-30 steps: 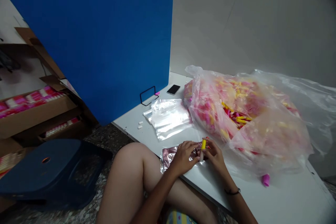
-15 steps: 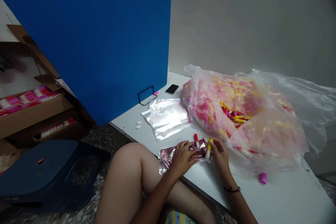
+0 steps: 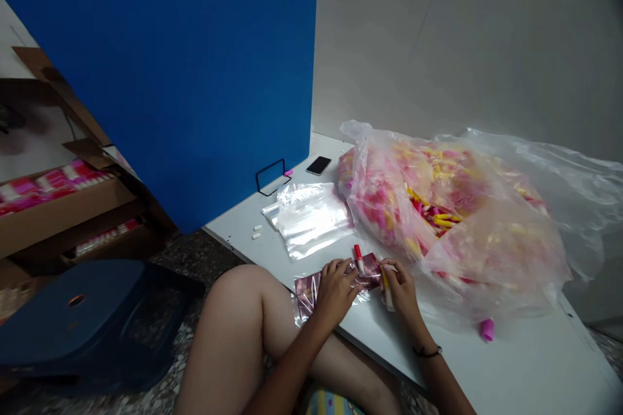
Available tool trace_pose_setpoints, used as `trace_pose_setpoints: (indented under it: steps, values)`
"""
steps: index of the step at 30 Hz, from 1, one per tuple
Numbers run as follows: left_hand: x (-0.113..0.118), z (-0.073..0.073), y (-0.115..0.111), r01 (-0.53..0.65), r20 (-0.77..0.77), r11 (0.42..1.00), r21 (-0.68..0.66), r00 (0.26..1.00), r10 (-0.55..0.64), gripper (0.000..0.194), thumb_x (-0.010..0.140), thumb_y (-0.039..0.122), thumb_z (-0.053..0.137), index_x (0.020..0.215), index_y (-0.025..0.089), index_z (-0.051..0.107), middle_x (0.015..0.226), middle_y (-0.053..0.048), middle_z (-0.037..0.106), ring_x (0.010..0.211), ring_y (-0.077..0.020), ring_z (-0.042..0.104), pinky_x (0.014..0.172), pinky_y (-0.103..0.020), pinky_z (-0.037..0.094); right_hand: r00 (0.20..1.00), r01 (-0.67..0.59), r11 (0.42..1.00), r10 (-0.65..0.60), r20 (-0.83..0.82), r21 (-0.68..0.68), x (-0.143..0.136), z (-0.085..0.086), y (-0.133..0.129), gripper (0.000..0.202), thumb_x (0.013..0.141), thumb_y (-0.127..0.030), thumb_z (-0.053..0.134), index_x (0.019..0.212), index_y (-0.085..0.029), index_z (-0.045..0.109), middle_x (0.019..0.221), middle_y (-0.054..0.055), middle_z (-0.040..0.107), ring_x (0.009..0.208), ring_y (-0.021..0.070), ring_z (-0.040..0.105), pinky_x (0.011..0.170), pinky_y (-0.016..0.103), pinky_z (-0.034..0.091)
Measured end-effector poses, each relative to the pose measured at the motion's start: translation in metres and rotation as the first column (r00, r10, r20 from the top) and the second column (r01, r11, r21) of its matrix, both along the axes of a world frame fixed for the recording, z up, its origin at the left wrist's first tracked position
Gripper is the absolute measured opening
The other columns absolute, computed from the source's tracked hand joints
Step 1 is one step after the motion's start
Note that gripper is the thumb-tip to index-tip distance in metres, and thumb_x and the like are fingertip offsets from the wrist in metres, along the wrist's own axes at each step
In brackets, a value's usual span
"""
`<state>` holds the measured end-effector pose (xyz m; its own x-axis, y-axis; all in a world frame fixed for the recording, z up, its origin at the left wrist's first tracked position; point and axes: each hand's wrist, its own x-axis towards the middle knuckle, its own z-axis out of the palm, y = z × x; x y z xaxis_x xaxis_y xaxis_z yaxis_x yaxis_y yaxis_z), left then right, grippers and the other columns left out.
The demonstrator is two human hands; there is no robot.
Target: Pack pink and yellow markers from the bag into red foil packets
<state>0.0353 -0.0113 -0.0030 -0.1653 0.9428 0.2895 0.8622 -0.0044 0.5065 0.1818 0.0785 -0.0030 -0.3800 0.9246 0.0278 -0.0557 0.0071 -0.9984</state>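
Note:
A shiny dark-red packet [image 3: 306, 292] in clear plastic lies at the table's near edge. My left hand [image 3: 337, 292] rests on it with its fingers spread. Just beyond those fingers a small tube with a red cap [image 3: 359, 259] lies on the packet. At the packet's right end, my right hand [image 3: 398, 285] has its thumb and fingers closed around a yellow-and-white tube [image 3: 388, 292], which is partly hidden. Behind the hands is a large clear bag [image 3: 506, 253] full of pink, red and yellow tubes, with an opening in its middle.
Clear plastic sleeves [image 3: 314, 220], two small white pieces [image 3: 257, 232], a phone [image 3: 318, 165] and a black wire stand [image 3: 271, 176] are on the white table [image 3: 530, 363]. A magenta cap [image 3: 487, 329] lies at right. Beyond are a blue panel [image 3: 195, 78] and a stool [image 3: 73, 318].
The yellow-and-white tube in my right hand has turned and is more covered by the fingers. The red-capped tube has shifted slightly left, and my left hand has moved little.

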Motion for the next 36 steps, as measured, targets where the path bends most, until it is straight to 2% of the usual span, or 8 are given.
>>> trace_pose_setpoints:
  steps: [8,15,20,25,28,32,34,36]
  values:
    - [0.000,-0.005,0.003,-0.032,0.136,0.998,0.059,0.990,0.024,0.014,0.081,0.018,0.065,0.093,0.025,0.068,0.120,0.001,0.060,0.109,-0.0215,0.047,0.090,-0.040,0.040,0.993,0.115,0.991,-0.117,0.026,0.075,0.002,-0.007,0.008,0.041,0.077,-0.054,0.061,0.092,-0.016,0.060,0.058,-0.001,0.055,0.050,0.0120,0.048,0.046,0.023,0.037]
    - [0.000,0.002,0.000,-0.038,0.230,0.995,0.087,0.973,0.017,0.009,0.083,0.014,0.059,0.082,0.021,0.064,0.110,-0.001,0.061,0.105,-0.0205,0.050,0.088,-0.038,0.039,0.964,0.265,0.964,-0.265,-0.024,0.009,0.003,-0.005,0.007,0.044,0.074,-0.056,0.064,0.095,-0.018,0.054,0.059,-0.003,0.055,0.043,0.0096,0.044,0.037,0.020,0.034]
    - [-0.003,0.004,-0.001,-0.075,0.364,0.989,0.126,0.931,0.024,0.010,0.084,0.014,0.057,0.080,0.021,0.062,0.109,-0.002,0.062,0.106,-0.0201,0.053,0.090,-0.038,0.039,0.889,0.457,0.873,-0.448,-0.089,0.171,0.004,0.005,0.000,0.041,0.077,-0.052,0.065,0.097,-0.020,0.047,0.070,-0.001,0.059,0.047,0.0108,0.051,0.042,0.021,0.042]
    - [-0.004,0.006,-0.002,-0.071,0.399,0.986,0.150,0.917,0.005,0.010,0.084,0.013,0.056,0.080,0.020,0.062,0.106,-0.003,0.063,0.104,-0.0193,0.054,0.090,-0.037,0.040,0.776,0.625,0.718,-0.613,-0.147,0.307,0.009,0.009,-0.003,0.039,0.085,-0.051,0.056,0.104,-0.019,0.044,0.078,0.002,0.059,0.057,0.0126,0.056,0.051,0.023,0.046]
    - [-0.003,0.007,-0.003,-0.031,0.378,0.988,0.152,0.925,-0.029,0.012,0.084,0.013,0.055,0.081,0.021,0.062,0.106,-0.002,0.063,0.104,-0.0191,0.054,0.090,-0.036,0.040,0.821,0.529,0.744,-0.571,-0.024,0.408,0.008,0.003,-0.002,0.038,0.083,-0.052,0.057,0.098,-0.019,0.049,0.079,0.003,0.059,0.062,0.0145,0.056,0.057,0.026,0.046]
    - [-0.004,0.007,-0.004,-0.001,0.354,0.988,0.156,0.934,-0.055,0.013,0.087,0.014,0.052,0.084,0.021,0.063,0.107,-0.003,0.062,0.103,-0.0187,0.053,0.091,-0.036,0.040,0.947,0.167,0.933,-0.242,0.211,0.320,0.000,-0.005,-0.002,0.039,0.084,-0.055,0.053,0.095,-0.018,0.057,0.073,0.002,0.059,0.055,0.0136,0.052,0.052,0.025,0.043]
    - [-0.004,0.005,-0.004,-0.011,0.367,0.988,0.157,0.929,-0.048,0.014,0.088,0.016,0.051,0.086,0.020,0.064,0.105,-0.003,0.062,0.103,-0.0185,0.054,0.091,-0.035,0.041,0.967,0.067,0.961,-0.129,0.221,0.267,-0.003,-0.007,-0.003,0.040,0.084,-0.055,0.053,0.095,-0.018,0.059,0.075,0.002,0.060,0.059,0.0143,0.054,0.054,0.025,0.044]
    - [-0.004,0.003,-0.003,-0.020,0.365,0.989,0.147,0.930,-0.035,0.015,0.088,0.016,0.051,0.089,0.021,0.065,0.106,-0.004,0.062,0.104,-0.0188,0.053,0.092,-0.036,0.042,0.966,0.082,0.957,-0.144,0.213,0.278,-0.003,-0.006,-0.002,0.040,0.082,-0.055,0.055,0.095,-0.017,0.060,0.078,0.003,0.062,0.064,0.0153,0.056,0.057,0.025,0.045]
